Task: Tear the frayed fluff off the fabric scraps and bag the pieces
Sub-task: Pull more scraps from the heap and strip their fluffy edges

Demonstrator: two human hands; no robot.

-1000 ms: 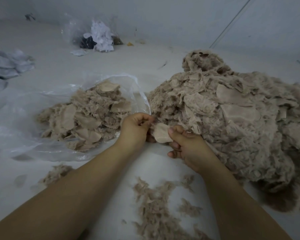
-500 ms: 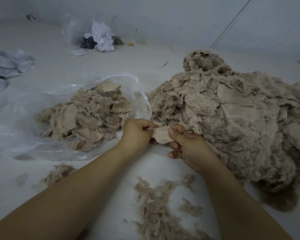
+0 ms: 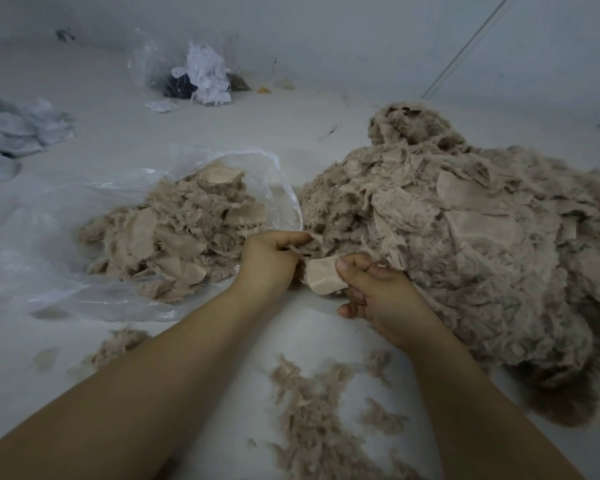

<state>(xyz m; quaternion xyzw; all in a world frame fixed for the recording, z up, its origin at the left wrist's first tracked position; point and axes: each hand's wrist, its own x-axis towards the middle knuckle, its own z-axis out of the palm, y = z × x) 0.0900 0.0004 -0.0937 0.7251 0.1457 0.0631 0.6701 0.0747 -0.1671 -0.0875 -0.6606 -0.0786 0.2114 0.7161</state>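
Note:
A small beige fabric scrap [image 3: 323, 279] sits between my two hands in the middle of the view. My right hand [image 3: 378, 292] pinches its right side with thumb on top. My left hand [image 3: 271, 261] is curled and grips the frayed fluff [image 3: 300, 249] at the scrap's left edge. A big heap of fluffy beige scraps [image 3: 465, 237] lies to the right. A clear plastic bag [image 3: 49, 244] lies open on the left with several beige pieces [image 3: 177, 233] inside it.
Torn fluff [image 3: 312, 410] is strewn on the white surface near me, with a smaller tuft [image 3: 115, 344] at the left. Grey-white cloth [image 3: 11, 133] lies far left. Another clear bag with white and dark scraps [image 3: 201, 77] stands at the back by the wall.
My left hand has turned and drawn a strand of fluff up and away from the scrap. My right hand has shifted slightly, still holding the scrap.

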